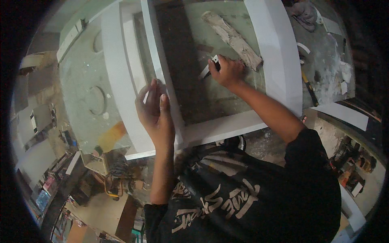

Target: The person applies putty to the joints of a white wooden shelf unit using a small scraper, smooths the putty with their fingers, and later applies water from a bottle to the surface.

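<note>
A white panelled frame (279, 52) lies on a greenish worktable, with a narrow upright divider (150, 36) running along its length. My left hand (154, 106) rests by this divider, fingers stretched out and thumb apart, with nothing plainly in its grip. Inside the frame's wider compartment, my right hand (230, 72) is closed around a small tool with a thin pale blade (205, 72). Its handle is mostly covered by my fingers, so its exact kind cannot be told. Just beyond that hand lies a rough, whitish-crusted wooden piece (233, 38).
A yellow-and-black tool (309, 89) and a crumpled cloth (304, 15) lie right of the frame. At left the worktable (79, 81) shows ring marks and a yellowish stain. A light-coloured box (101, 210) and clutter stand lower left. A white strip (342, 114) lies at right.
</note>
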A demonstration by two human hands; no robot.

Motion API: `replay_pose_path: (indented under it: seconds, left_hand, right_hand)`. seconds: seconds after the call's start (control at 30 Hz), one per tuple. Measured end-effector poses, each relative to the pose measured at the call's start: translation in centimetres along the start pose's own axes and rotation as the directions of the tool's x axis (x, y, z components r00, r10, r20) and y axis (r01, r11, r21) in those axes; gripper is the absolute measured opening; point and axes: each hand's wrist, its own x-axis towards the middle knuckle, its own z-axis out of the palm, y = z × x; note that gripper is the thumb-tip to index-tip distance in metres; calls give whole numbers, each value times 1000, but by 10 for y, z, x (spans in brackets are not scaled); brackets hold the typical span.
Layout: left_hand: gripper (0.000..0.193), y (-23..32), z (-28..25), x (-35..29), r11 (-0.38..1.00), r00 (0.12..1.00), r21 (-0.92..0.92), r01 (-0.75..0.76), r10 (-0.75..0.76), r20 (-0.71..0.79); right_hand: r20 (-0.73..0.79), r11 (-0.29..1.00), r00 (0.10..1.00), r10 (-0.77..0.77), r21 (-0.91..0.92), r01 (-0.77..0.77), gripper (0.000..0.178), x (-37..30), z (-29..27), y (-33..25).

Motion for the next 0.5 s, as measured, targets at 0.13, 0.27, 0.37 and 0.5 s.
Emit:
replay_pose_path:
  seconds: [0.13, 0.27, 0.37, 0.5]
  left_hand:
    - [39, 0, 3, 20, 998, 1000, -53, 25, -25, -7]
    - [36, 1, 9, 38, 999, 999, -3, -33, 33, -26]
    - [40, -4, 13, 54, 997, 998, -67, -43, 41, -41]
    - [51, 1, 23, 74, 998, 1000, -53, -26, 26, 5]
  right_hand:
    - [79, 998, 996, 47, 34, -50, 41, 1, 3, 0]
    - [-22, 1000, 999, 27, 10, -27, 39, -2, 10, 3]
    - [-41, 1000, 999, 18, -14, -19, 38, 0, 14, 4]
    - [-31, 999, 999, 10, -52, -11, 37, 0, 12, 6]
